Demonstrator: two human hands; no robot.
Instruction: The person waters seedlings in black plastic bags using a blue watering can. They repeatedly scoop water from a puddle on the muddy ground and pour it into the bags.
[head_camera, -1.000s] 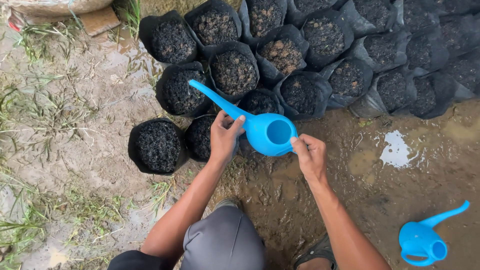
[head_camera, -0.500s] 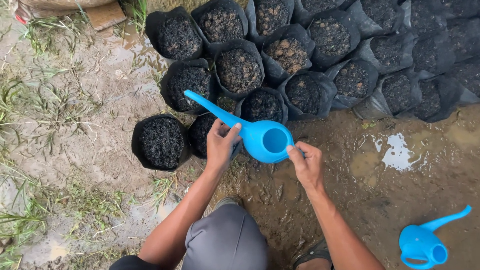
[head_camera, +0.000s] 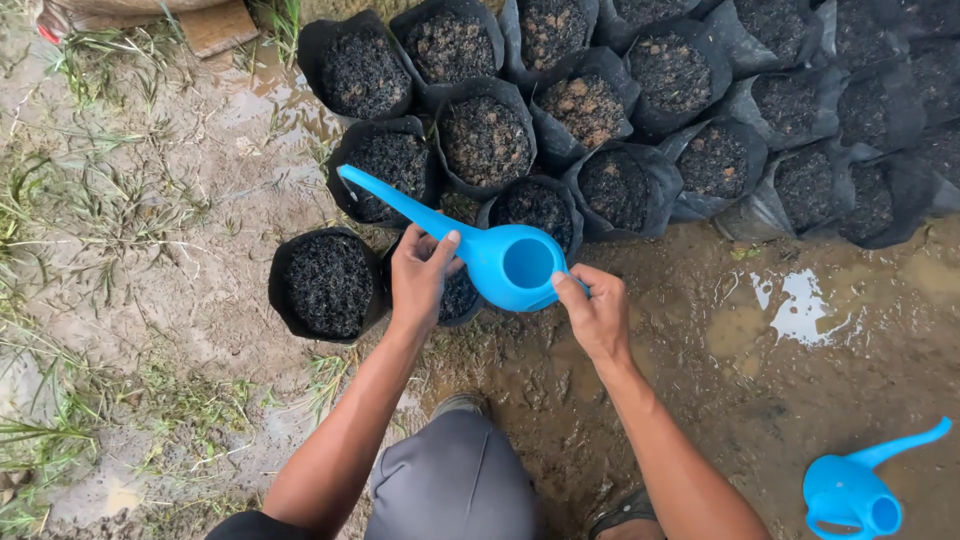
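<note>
From the head camera, looking straight down, the blue watering can (head_camera: 510, 262) sits at the centre of the frame, held in both hands: the left hand (head_camera: 418, 275) wraps the base of the long spout, fingers closed around it, while the right hand (head_camera: 597, 313) pinches the handle at the can's rear edge, closed tight on it. Compared with a second ago, the can has swung a little leftward and its spout tip now reaches over a black grow bag (head_camera: 385, 170) filled with dark soil in the upper middle left, where before it pointed nearer the gap between bags. No water is visible leaving the tip. Another soil-filled bag (head_camera: 322, 283) stands alone just left of the left hand. A second blue watering can (head_camera: 860, 490) rests on the muddy ground (head_camera: 720, 400) at lower right, unchanged, near a puddle (head_camera: 800, 305).
</note>
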